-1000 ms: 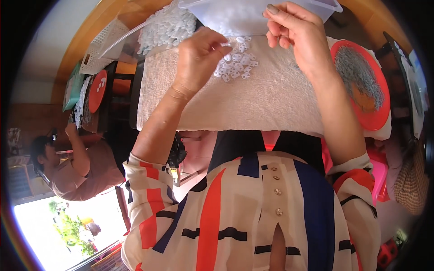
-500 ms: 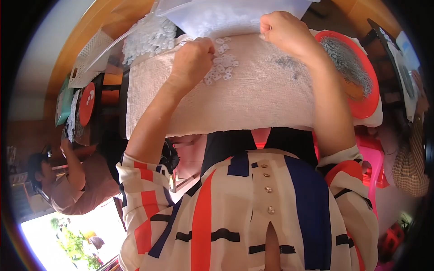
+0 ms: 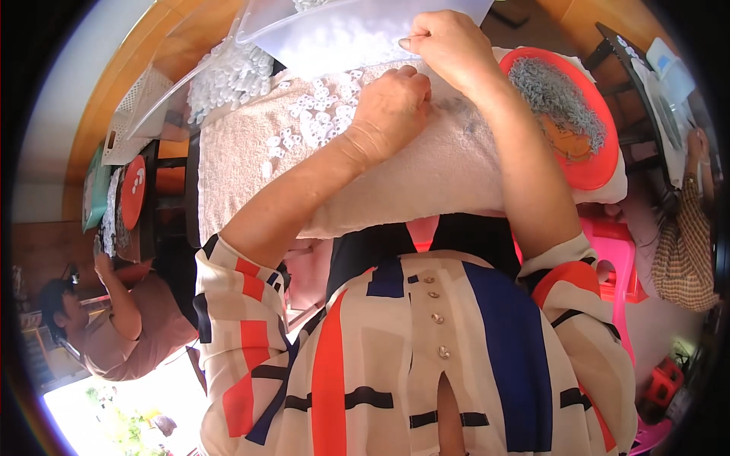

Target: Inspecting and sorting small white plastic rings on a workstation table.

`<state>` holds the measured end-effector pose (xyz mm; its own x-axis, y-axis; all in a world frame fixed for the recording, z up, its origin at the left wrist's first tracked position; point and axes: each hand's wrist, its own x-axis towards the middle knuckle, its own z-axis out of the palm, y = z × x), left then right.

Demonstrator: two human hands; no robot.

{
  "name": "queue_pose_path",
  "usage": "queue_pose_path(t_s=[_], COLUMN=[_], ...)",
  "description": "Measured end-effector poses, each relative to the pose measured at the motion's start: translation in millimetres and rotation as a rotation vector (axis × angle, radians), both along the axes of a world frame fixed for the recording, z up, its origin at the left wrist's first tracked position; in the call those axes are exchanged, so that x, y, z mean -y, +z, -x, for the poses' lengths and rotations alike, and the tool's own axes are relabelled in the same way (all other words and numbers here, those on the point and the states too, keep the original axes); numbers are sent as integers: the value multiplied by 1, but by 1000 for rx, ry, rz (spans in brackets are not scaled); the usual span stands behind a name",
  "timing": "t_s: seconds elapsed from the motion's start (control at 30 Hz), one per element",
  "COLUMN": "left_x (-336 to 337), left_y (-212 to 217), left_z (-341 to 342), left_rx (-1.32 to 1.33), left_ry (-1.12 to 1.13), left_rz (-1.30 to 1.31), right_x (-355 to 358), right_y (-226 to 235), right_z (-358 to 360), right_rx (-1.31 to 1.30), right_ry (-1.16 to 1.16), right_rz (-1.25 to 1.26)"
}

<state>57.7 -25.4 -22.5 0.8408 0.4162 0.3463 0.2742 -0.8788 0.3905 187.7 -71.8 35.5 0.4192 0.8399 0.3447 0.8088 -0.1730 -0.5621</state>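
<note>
My left hand [image 3: 394,110] is closed over the middle of a pale towel [image 3: 411,178], its fingers curled. Whatever it may hold is hidden. Just left of it lie scattered small white plastic pieces with holes [image 3: 319,114]. My right hand [image 3: 450,55] is closed in a pinch at the near side of a translucent plastic bin [image 3: 266,26]. Something small and dark shows at its fingertips, too small to name. Under my right forearm a few small grey pieces [image 3: 470,118] lie on the towel.
A red tray [image 3: 601,171] with a heap of small grey pieces [image 3: 559,99] stands at the right. Whitish translucent pieces [image 3: 232,80] are piled at the far left, near a white perforated basket [image 3: 125,125]. Another person [image 3: 129,319] sits at the left; a checked sleeve [image 3: 684,266] shows at the right.
My left hand has moved right, away from the white pieces, and more of them show on the towel. My right hand has shifted slightly left and farther away. The whole view has shifted a little.
</note>
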Motion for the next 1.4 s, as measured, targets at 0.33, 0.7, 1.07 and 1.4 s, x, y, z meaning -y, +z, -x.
queue_pose_path(t_s=[0.33, 0.7, 1.07, 1.4], left_x=[-5, 1, -28, -32], left_y=[-4, 9, 37, 23], left_z=[3, -17, 27, 32], left_rx=[149, -181, 569, 799], left_ry=[18, 34, 78, -32], left_rz=[158, -78, 1317, 1722], right_x=[-2, -6, 1, -1], right_y=[-9, -14, -4, -14], right_z=[-10, -12, 1, 19], right_rx=[11, -1, -473, -400], right_ry=[120, 111, 460, 466], right_rz=[-55, -34, -34, -304])
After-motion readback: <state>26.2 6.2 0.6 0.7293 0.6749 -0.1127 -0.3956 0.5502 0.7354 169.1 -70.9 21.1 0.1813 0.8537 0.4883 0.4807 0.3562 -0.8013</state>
